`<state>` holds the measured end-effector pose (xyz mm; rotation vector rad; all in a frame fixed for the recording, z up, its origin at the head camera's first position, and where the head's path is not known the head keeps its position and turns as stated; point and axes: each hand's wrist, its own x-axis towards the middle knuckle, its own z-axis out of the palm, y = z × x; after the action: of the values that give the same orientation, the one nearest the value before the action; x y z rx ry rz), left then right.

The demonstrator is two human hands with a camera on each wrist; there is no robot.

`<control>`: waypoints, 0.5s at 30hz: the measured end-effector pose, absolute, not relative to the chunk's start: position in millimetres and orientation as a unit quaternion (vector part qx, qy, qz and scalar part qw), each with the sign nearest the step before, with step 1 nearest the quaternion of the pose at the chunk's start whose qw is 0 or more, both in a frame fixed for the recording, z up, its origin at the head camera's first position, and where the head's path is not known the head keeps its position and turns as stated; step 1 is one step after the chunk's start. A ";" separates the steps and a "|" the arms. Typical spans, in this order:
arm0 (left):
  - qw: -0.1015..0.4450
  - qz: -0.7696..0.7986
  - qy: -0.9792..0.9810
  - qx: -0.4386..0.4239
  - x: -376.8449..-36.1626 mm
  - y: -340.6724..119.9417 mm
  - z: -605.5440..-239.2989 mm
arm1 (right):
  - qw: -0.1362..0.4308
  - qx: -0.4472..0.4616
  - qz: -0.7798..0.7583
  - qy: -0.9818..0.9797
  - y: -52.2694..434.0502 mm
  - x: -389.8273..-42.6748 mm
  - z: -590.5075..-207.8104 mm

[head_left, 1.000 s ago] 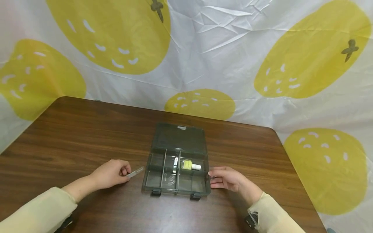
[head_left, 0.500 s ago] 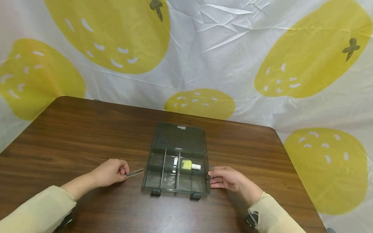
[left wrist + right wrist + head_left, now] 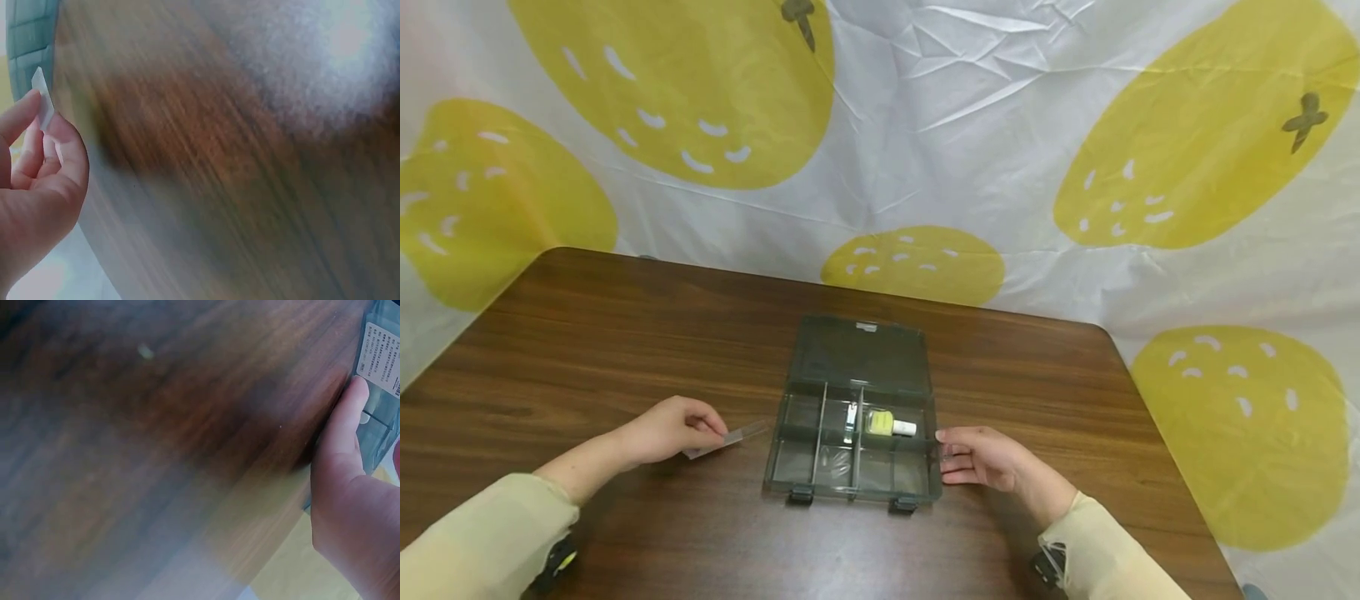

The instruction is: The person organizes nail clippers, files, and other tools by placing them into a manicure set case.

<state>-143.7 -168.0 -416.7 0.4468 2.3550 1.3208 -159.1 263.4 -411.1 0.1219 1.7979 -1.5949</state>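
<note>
My left hand (image 3: 666, 429) pinches a thin, clear flat plastic strip (image 3: 747, 432) between thumb and fingers, left of the storage box. In the left wrist view the strip (image 3: 44, 103) shows whitish, standing up from the fingertips. The smoky grey storage box (image 3: 797, 477) lies on the table, lid folded back. Against its right side rest the fairly straight fingers of my right hand (image 3: 988, 458). A nail clipper (image 3: 850, 421) lies in the far middle compartment. Beside it, a yellow nail polish bottle (image 3: 882, 423) with a white cap lies on its side.
The open lid (image 3: 857, 354) lies flat toward the back of the brown wooden table (image 3: 625, 333). Two dark latches (image 3: 801, 494) stick out at the box's front. A white curtain (image 3: 910, 167) with yellow fruit prints hangs behind the table. A printed label (image 3: 381, 359) is on the box.
My left hand has drawn slightly back to the left and up, turning the clear strip so its flat face shows. My right hand and the box stay nearly the same.
</note>
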 end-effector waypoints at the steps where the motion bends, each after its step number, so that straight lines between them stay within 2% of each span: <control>1: 0.215 0.481 0.837 0.150 -144.0 -168.8 -414.9 | 0.359 0.049 -0.618 0.698 263.8 -158.9 -410.4; 6: 0.252 0.503 0.817 0.132 -145.7 -170.6 -409.8 | 0.363 0.046 -0.624 0.690 266.3 -158.0 -409.9; 15: 0.266 0.512 0.807 0.124 -150.4 -167.7 -403.2 | 0.376 0.035 -0.627 0.682 269.8 -158.8 -411.3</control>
<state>-150.4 -167.7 -403.2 0.3362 2.1803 1.3817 -158.8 269.8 -411.3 0.0886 1.7441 -1.6047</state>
